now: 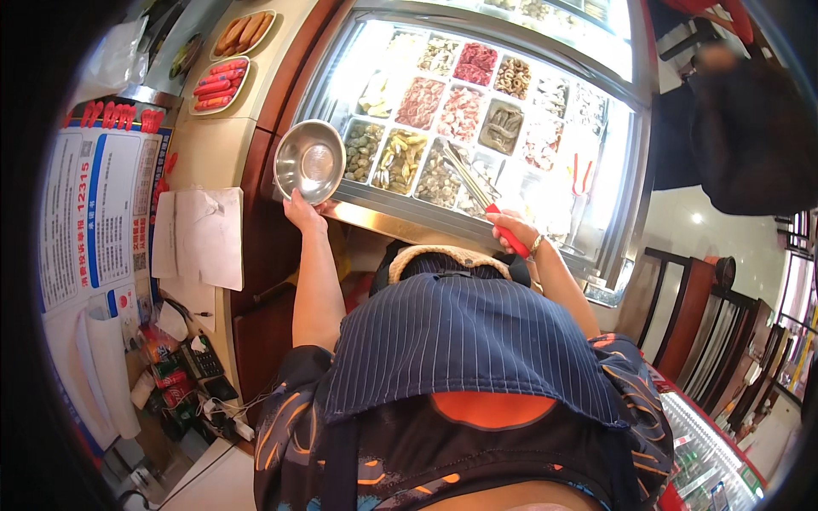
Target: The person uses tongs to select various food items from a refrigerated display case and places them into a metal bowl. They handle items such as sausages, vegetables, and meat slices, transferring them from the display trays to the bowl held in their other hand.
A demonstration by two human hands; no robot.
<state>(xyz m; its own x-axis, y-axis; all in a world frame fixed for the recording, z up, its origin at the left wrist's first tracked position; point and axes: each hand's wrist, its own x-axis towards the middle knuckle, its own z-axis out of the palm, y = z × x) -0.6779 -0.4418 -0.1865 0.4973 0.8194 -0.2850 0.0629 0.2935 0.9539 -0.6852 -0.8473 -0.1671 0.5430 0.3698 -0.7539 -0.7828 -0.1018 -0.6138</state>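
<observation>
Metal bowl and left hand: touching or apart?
Touching. The head view shows the left hand gripping the metal bowl at its near edge, with the thumb up against the rim and no gap between them.

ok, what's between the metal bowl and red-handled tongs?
Head view, bowl to tongs: dark greenish food pieces, yellowish pieces, then greyish-brown pieces beside the tongs.

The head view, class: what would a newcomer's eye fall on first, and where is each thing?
Probably the brightly lit display case at the top centre, filled with trays of food. Next, the shiny steel bowl at the case's near left corner, held in the left hand, and the red-handled tongs in the right hand, reaching over the trays. Bright red sausages stand out at upper left.
</observation>
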